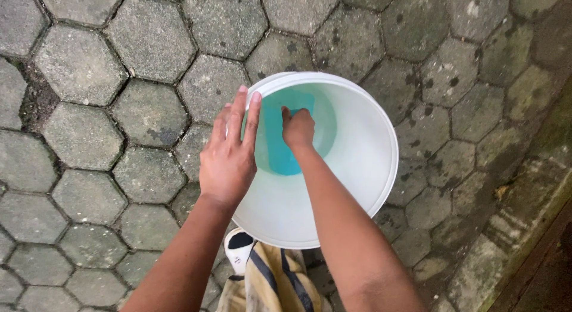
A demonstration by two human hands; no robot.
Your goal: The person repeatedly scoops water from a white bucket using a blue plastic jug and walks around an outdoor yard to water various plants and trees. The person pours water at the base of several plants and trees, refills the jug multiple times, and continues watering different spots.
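A white plastic bucket (363, 169) stands on stone paving, seen from above. A teal cloth or sponge (280, 151) lies against its inner bottom and wall. My right hand (297, 128) reaches down inside the bucket, fingers closed on the teal piece and pressing it to the surface. My left hand (229, 151) rests flat on the bucket's left rim, fingers together and pointing away from me, steadying it.
Grey hexagonal paving stones (149, 38), mossy in places, surround the bucket. A striped yellow and dark cloth (274, 282) and a white sandal (239, 246) show at the bottom below the bucket. A raised mossy kerb (524, 240) runs along the lower right.
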